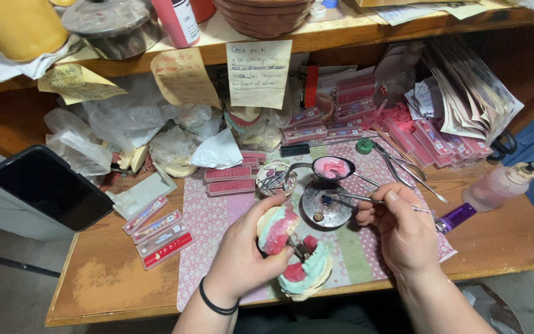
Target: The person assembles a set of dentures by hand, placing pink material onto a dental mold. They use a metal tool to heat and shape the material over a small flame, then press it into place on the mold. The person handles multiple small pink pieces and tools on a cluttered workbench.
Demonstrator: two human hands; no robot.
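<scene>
Head view: left hand (242, 250) fingers wrap around the pink tooth model (292, 253) by the bench edge. Right hand (400, 229) pinches a thin metal tool (356, 198), pointing left, above the model.

Black phone (47, 185) lies at the bench's left edge. Flat strips of red cards (157, 232) sit just right of it, partly on the patterned cloth (211, 222). Crumpled clear bags (125, 120) are heaped under the shelf (341, 31). Handwritten paper notes (259, 73) hang from the shelf edge. Stacked pink trays (353, 102) sit further right, folded papers (471, 93) beyond. Pale squeeze bottle (499, 185) lies far right.
</scene>
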